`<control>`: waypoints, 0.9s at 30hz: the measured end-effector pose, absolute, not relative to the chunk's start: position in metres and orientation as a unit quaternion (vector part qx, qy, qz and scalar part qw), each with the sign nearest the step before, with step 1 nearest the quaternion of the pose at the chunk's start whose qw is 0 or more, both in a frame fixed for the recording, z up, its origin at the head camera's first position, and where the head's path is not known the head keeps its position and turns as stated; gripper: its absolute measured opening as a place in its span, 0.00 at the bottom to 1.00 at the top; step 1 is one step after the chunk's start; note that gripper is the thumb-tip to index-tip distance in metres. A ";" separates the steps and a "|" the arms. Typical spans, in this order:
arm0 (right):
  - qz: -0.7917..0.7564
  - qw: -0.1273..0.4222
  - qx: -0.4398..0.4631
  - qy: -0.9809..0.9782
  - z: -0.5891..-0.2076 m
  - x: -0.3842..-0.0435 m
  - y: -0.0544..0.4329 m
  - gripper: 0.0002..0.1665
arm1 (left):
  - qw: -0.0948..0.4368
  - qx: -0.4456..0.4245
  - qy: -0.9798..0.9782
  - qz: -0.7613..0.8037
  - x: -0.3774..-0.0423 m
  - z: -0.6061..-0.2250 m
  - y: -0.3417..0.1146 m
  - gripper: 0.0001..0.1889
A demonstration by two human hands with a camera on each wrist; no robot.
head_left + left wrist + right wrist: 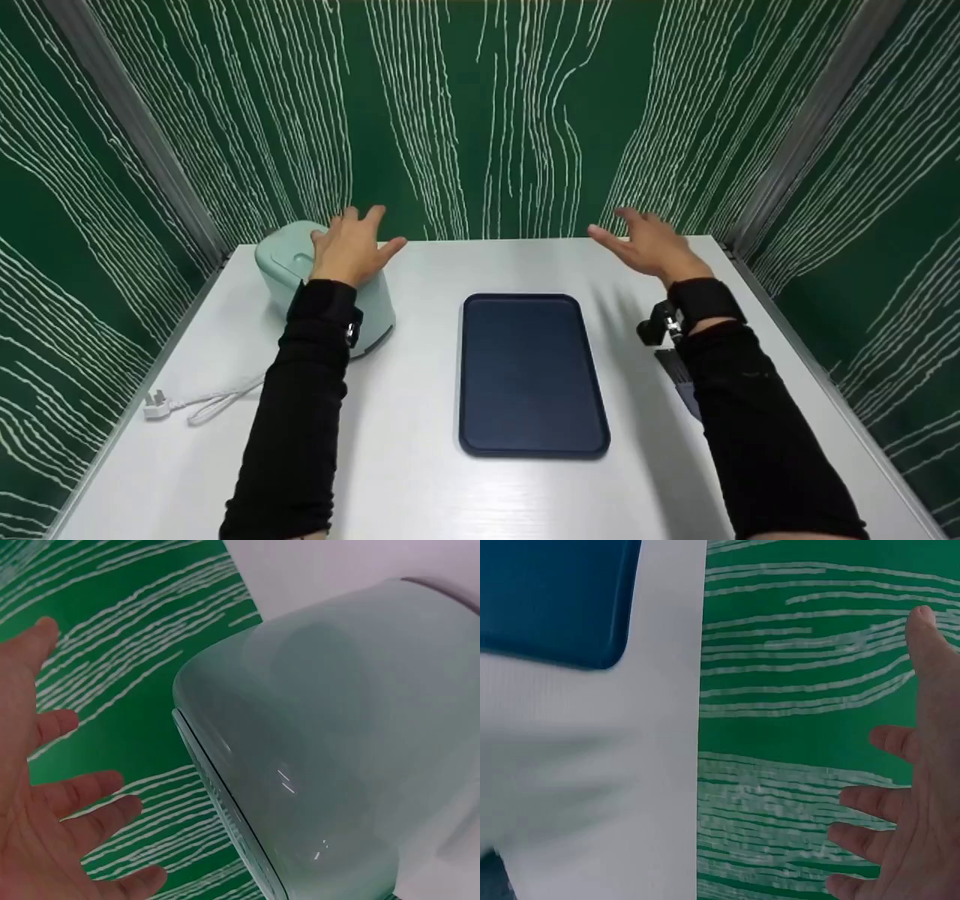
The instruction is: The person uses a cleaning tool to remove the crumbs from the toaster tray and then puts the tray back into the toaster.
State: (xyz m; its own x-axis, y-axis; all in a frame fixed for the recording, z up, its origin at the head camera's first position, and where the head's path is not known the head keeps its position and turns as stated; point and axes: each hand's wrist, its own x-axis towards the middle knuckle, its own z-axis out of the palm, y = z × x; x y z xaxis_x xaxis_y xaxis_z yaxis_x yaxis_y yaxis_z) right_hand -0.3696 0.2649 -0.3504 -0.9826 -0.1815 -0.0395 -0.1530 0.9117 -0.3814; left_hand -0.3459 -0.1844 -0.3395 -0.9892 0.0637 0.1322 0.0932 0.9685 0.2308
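My left hand [346,247] is held over a mint-green appliance [375,311] with a rounded top, its fingers spread and nothing in its grasp. The left wrist view shows that hand's fingers [97,825] apart from the appliance's smooth body [322,735]. On the right side, my right hand [652,244] hangs in the air above the table's far edge, fingers spread and holding nothing. Between the two arms a dark blue rectangular tray [529,375] lies flat on the white table, bare on top. Its corner [592,630] shows in the right wrist view.
A white power cord with a plug [157,406] lies left of my left forearm. Partly hidden under my right forearm is a dark, brush-like thing [679,379]. Green walls [487,112] with white wavy lines enclose the table [420,420] at the back and sides.
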 end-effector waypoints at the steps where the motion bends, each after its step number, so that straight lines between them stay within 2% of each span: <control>1: -0.206 0.039 -0.094 0.973 -0.354 -0.370 0.258 0.60 | 0.068 -0.044 -0.990 -0.113 -0.344 -0.340 -0.186 0.39; 9: -0.322 0.049 -0.147 0.934 -0.391 -0.369 0.197 0.45 | 0.098 -0.070 -0.988 -0.098 -0.324 -0.350 -0.195 0.35; 17: -0.397 0.073 -0.168 0.899 -0.432 -0.358 0.123 0.37 | 0.139 -0.068 -0.982 -0.108 -0.304 -0.372 -0.209 0.33; 22: -0.434 0.106 -0.175 0.878 -0.453 -0.345 0.080 0.33 | 0.186 -0.036 -0.970 -0.156 -0.290 -0.394 -0.216 0.33; 27: -0.447 0.146 -0.162 0.868 -0.469 -0.335 0.044 0.32 | 0.265 -0.014 -0.946 -0.189 -0.276 -0.420 -0.221 0.30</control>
State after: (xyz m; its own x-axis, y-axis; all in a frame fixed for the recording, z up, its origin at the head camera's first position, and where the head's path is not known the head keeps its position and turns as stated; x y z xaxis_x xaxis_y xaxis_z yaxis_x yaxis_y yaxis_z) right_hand -0.3348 0.0439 -0.4688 -0.9046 -0.4120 -0.1092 -0.1503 0.5480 -0.8228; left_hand -0.2763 -0.2208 -0.4204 -0.8596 -0.0733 0.5057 0.1265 0.9283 0.3496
